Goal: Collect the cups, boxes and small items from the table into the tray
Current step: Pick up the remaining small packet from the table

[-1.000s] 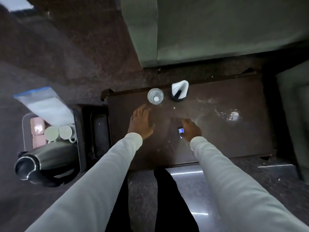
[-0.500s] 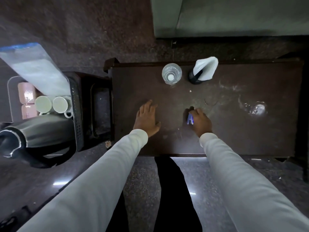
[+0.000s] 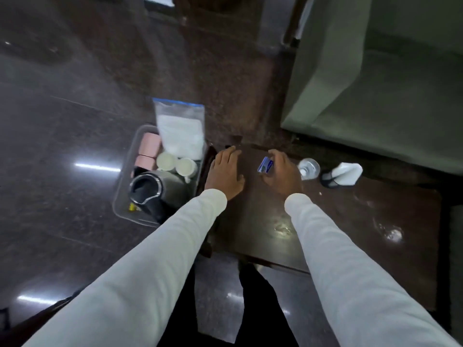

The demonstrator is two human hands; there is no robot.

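My right hand (image 3: 281, 171) holds a small blue packet (image 3: 265, 165) above the left part of the dark wooden table (image 3: 350, 216). My left hand (image 3: 225, 171) lies flat, fingers apart, on the table's left end. A clear glass (image 3: 309, 167) and a dark holder with a white napkin (image 3: 344, 174) stand on the table behind my right hand. The clear tray (image 3: 122, 186) sits left of the table and holds two white cups (image 3: 176, 164), pink boxes (image 3: 147, 151), a steel kettle (image 3: 152, 191) and a zip bag of white contents (image 3: 181, 128).
A green sofa (image 3: 375, 83) stands beyond the table. The glossy dark floor (image 3: 62, 121) spreads out to the left. My dark trousers (image 3: 225, 309) show below, against the table's near edge.
My right hand has lifted the blue packet off the table and carried it left toward the tray. My view has swung left, so the tray now sits nearer the middle.
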